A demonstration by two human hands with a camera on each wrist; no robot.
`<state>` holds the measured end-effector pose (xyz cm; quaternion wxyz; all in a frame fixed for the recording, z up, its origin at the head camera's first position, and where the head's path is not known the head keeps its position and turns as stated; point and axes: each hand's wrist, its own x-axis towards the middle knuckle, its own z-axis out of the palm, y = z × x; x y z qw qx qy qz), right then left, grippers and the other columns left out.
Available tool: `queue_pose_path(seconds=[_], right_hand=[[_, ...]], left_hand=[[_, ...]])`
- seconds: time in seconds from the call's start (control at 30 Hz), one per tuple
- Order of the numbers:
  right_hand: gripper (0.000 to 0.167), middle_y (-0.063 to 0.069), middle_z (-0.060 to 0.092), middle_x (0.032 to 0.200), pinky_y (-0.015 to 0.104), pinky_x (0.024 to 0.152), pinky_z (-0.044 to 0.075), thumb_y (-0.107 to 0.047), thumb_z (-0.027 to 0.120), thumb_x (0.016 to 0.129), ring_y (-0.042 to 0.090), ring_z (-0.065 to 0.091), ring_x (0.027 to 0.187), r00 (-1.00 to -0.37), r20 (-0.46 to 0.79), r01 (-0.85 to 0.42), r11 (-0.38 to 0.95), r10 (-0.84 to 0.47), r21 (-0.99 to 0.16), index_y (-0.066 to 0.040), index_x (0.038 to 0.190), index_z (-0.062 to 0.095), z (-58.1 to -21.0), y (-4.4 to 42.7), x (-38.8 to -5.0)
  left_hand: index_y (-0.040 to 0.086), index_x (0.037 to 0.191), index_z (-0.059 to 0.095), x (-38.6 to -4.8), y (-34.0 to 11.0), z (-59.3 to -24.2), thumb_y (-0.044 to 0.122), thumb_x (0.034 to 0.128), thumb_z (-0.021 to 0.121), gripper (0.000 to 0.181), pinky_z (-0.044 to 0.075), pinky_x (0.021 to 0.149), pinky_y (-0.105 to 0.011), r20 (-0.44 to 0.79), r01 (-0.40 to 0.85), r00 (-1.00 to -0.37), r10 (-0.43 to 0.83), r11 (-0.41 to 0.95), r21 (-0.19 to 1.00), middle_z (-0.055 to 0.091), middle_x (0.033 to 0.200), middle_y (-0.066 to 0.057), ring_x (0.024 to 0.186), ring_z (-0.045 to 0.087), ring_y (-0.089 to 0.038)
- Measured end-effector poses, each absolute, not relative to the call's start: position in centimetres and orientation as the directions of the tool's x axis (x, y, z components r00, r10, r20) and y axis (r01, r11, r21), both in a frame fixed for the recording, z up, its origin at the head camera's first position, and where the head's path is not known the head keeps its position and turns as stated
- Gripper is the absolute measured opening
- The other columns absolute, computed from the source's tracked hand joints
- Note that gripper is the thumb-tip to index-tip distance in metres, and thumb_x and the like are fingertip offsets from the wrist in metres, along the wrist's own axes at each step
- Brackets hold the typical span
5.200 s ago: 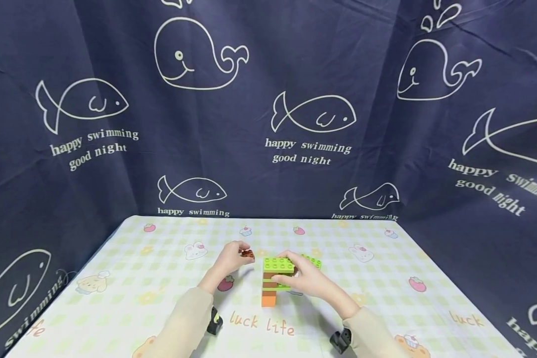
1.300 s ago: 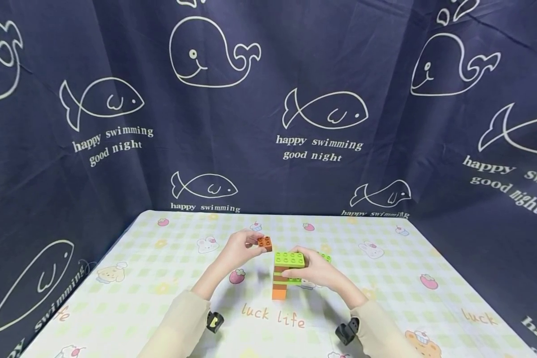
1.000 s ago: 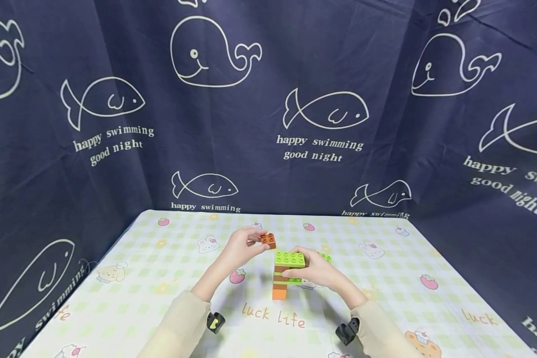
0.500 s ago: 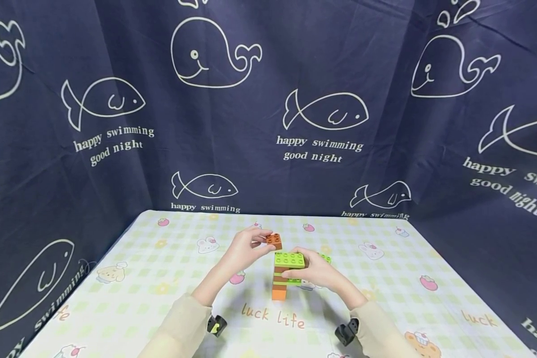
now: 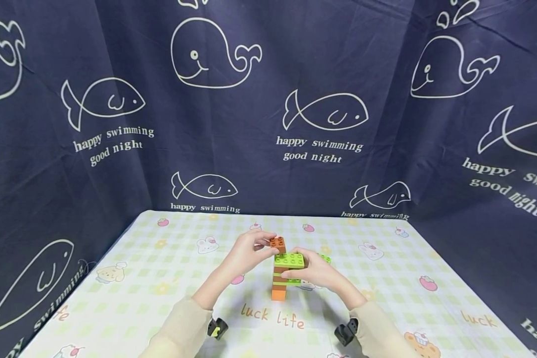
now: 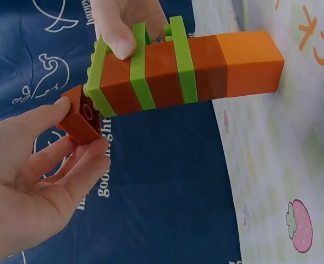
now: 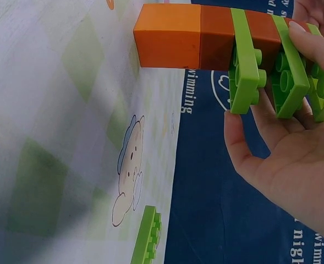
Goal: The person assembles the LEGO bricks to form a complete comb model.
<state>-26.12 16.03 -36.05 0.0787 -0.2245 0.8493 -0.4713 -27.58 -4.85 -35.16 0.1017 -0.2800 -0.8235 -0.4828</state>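
Observation:
My left hand [image 5: 249, 251] pinches a small reddish-brown building brick [image 5: 278, 243] between thumb and fingers. In the left wrist view that brick [image 6: 80, 121] is tilted, its hollow underside facing the top green plate [image 6: 98, 82] of a block tower; whether they touch I cannot tell. The tower has an orange brick [image 5: 279, 292] at its base, then brown bricks alternating with green plates that jut out to the right. My right hand [image 5: 314, 271] grips the upper tower, thumb on its near side, fingers behind, partly hidden. The right wrist view shows the jutting studded green plates [image 7: 247, 77].
A loose green plate [image 5: 325, 258] lies on the table just behind my right hand, also seen as a green plate [image 7: 147, 236] in the right wrist view. A patterned cloth [image 5: 197, 323] covers the table. A dark blue curtain [image 5: 268, 194] hangs behind it.
My left hand has brought the brown brick rightward, from beside the tower to over its top, and lowered it slightly in the last half second. My right hand has kept its grip on the tower.

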Motion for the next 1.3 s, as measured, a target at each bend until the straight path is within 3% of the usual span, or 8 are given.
queue_pose_path(seconds=[0.5,1.03,1.3], right_hand=[[0.031,0.001,0.066,0.092,0.028,0.075,0.049,-0.024,0.074,0.080,0.014,0.059,0.082,-0.885,0.087,-0.317,0.455,-0.457,-0.832,-0.008,0.102,0.058,-37.1,16.2,-26.9],[0.039,-0.003,0.065,0.091,0.031,0.076,0.047,-0.039,0.076,0.076,0.014,0.058,0.082,-0.890,0.087,-0.321,0.481,-0.447,-0.816,-0.015,0.103,0.058,-38.7,16.7,-28.2],[0.037,-0.001,0.065,0.092,0.031,0.075,0.047,-0.033,0.075,0.078,0.014,0.058,0.082,-0.884,0.095,-0.332,0.473,-0.457,-0.816,-0.013,0.104,0.058,-38.7,16.6,-28.2]], left_hand=[[0.000,0.115,0.064,-27.2,-4.8,-35.2,0.017,0.0844,0.070,0.035,0.053,0.090,-0.035,0.433,0.587,-0.793,0.428,0.351,0.729,0.065,0.109,-0.009,0.094,0.065,-0.021],[0.000,0.116,0.063,-27.2,-4.8,-35.2,0.016,0.0844,0.070,0.036,0.051,0.093,-0.034,0.407,0.605,-0.767,0.496,0.350,0.715,0.063,0.110,-0.010,0.097,0.064,-0.021],[0.005,0.111,0.067,-27.2,-4.5,-35.3,0.020,0.0806,0.074,0.035,0.052,0.091,-0.027,0.424,0.616,-0.773,0.472,0.396,0.681,0.065,0.104,-0.004,0.092,0.064,-0.015]])
